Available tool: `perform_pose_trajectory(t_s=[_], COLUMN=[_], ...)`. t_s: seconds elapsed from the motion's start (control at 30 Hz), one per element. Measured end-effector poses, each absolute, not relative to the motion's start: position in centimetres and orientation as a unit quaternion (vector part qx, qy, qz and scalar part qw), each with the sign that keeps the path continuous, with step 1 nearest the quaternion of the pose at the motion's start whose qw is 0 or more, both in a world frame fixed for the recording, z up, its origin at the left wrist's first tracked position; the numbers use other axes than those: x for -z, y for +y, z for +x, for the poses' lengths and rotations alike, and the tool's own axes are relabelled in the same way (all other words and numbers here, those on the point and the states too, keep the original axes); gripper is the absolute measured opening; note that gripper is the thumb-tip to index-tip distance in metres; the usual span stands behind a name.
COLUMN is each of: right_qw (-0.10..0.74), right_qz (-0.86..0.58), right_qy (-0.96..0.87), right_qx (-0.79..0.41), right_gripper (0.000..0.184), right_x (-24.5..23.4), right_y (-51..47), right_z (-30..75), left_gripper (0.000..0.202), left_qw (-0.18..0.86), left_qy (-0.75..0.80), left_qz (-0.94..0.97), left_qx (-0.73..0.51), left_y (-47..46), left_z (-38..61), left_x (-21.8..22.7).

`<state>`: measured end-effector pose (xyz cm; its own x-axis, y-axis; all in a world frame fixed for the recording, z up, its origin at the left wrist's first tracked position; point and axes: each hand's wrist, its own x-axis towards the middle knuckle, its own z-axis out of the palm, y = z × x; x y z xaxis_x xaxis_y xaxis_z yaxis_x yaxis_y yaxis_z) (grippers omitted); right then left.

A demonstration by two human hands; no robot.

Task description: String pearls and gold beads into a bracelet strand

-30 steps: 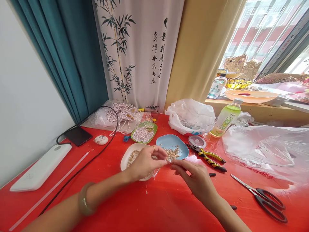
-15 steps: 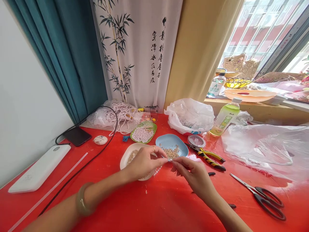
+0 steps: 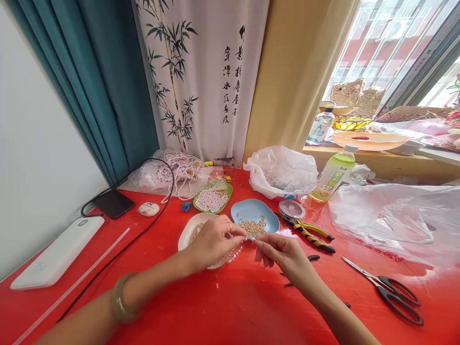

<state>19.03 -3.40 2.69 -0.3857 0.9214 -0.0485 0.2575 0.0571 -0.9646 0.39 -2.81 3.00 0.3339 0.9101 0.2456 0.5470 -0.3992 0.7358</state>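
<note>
Head view: beads [image 3: 250,237] between 2 hands [image 3: 212,239] [image 3: 287,251] barely discernible.

Bright daylight enters through the window [image 3: 373,48] at upper right, which is partly washed out. Glare whitens the plastic sheet [image 3: 384,215] and shines off the red desk [image 3: 201,316]; the teal curtain [image 3: 108,72] is darker. Wide-angle distortion slants the edges; the tiny pinched piece [image 3: 250,238] looks soft.
</note>
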Motion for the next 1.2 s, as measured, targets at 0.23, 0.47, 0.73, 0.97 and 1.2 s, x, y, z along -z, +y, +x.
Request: perform_pose_trajectory(t_s=[0.23,0.47,0.73,0.97,1.2], right_qw=[0.316,0.314,0.321,0.342,0.421], right_qz=[-0.447,-0.439,-0.442,-0.447,-0.491], right_qy=[-0.648,-0.646,-0.627,-0.624,-0.629], right_qx=[-0.53,-0.54,-0.555,-0.543,-0.431], right_gripper=[0.029,0.029,0.028,0.024,0.018], right_x=[-2.82,-2.69,-2.05,-2.44,-2.19], right_y=[-3.27,-3.2,-2.96,-3.26,-3.16], right_z=[18.98,19.05,19.05,18.8,19.1], left_gripper=[0.017,0.019,0.016,0.012,0.01], left_qw=[0.24,0.224,0.255,0.216,0.226], left_qy=[0.453,0.418,0.439,0.464,0.485], left_qz=[0.802,0.836,0.819,0.809,0.783], left_qx=[-0.307,-0.277,-0.268,-0.288,-0.318], left_y=[-2.95,-2.91,-2.98,-3.01,-2.85], left_z=[0.43,0.36,0.45,0.75,0.8], left_x=[-3.23,-3.84,-3.49,-3.19,-3.05])
